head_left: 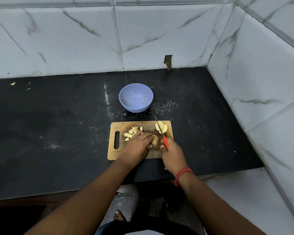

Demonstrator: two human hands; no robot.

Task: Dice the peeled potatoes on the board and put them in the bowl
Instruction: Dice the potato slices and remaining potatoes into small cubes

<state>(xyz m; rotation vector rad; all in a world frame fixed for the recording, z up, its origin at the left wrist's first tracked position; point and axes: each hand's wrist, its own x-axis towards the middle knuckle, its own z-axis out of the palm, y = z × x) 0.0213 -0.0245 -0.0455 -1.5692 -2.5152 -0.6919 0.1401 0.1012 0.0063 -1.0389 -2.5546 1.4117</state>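
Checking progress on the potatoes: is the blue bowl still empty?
Empty. The blue bowl shows only its bare inside; the diced pieces and slices all lie on the cutting board.

A home kitchen corner: a black stone table [58, 133] meets white marble-look wall tiles [159, 39] at twelve and three o'clock. A wooden chopping board [114, 153] with cut potato [131, 132] lies on it, a blue bowl [135, 97] at twelve o'clock from the board.
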